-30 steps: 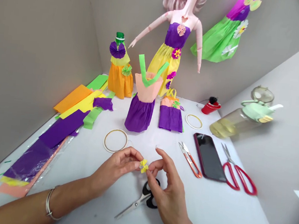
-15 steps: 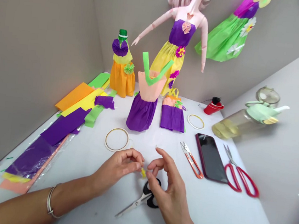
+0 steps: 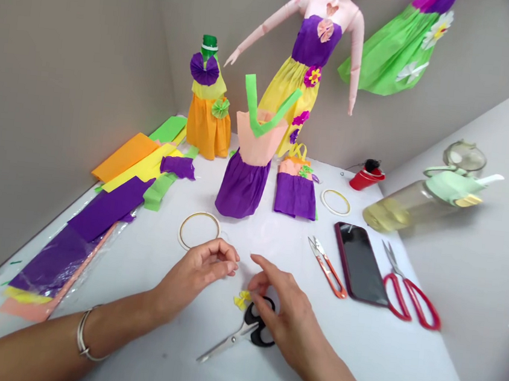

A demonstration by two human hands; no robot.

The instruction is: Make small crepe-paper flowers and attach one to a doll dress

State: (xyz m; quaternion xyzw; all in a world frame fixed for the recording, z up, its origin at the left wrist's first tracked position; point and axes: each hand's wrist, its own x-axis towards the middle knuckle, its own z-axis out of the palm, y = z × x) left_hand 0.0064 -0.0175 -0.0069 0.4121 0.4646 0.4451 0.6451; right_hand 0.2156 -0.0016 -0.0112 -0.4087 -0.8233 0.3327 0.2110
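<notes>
A small yellow paper flower (image 3: 242, 299) sits at the thumb and fingertips of my right hand (image 3: 289, 315), which seems to pinch its edge while the index finger sticks out. To the left, my left hand (image 3: 204, 273) is apart from the flower, thumb pressed towards curled fingers; anything between them is too small to make out. Black-handled scissors (image 3: 234, 338) lie partly open on the table below the flower, the handles partly beside my right hand. Just behind my left hand is a roll of narrow tape (image 3: 180, 231).
Paper sheets (image 3: 107, 208) lie left. Behind stand a peach-and-purple paper dress (image 3: 243, 186), a dressed bottle (image 3: 209, 125) and a doll (image 3: 317, 45). A small dress (image 3: 294, 198) lies nearby. Right are thread snips (image 3: 326, 268), a phone (image 3: 360, 265), red scissors (image 3: 407, 294) and a water bottle (image 3: 398, 208).
My left hand has let go of the yellow flower and drawn slightly up and left. The flower now sits lower, at my right fingertips. The view has tilted slightly downwards.
</notes>
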